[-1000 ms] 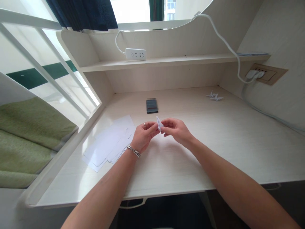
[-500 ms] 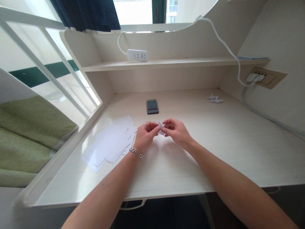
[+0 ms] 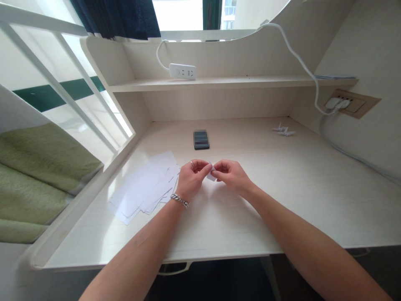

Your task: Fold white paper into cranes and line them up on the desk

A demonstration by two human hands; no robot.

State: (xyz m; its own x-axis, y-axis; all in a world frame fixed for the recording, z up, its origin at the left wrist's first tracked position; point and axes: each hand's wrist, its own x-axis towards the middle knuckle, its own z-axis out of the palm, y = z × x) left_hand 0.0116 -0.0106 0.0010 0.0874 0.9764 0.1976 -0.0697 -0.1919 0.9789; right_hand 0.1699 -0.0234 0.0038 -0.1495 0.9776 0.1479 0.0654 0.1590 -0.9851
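Between my fingertips is a small folded piece of white paper, held just over the desk. My left hand, with a ring on one finger and a chain bracelet at the wrist, pinches its left side. On the other side my right hand pinches the paper between thumb and fingers. Much of the paper is hidden behind the fingers, so its exact fold cannot be made out. Left of my left hand lies a loose spread of white paper sheets. Two small folded paper cranes sit at the back right of the desk.
A dark flat object, partly blurred, lies beyond my hands on the desk. Above, a shelf carries a white power strip. A white cable runs down to the wall socket. White rails border the left.
My right hand has come slightly lower and its fingers have shifted on the paper. The paper's upper tip now shows less above the fingers. My left hand stays nearly still.
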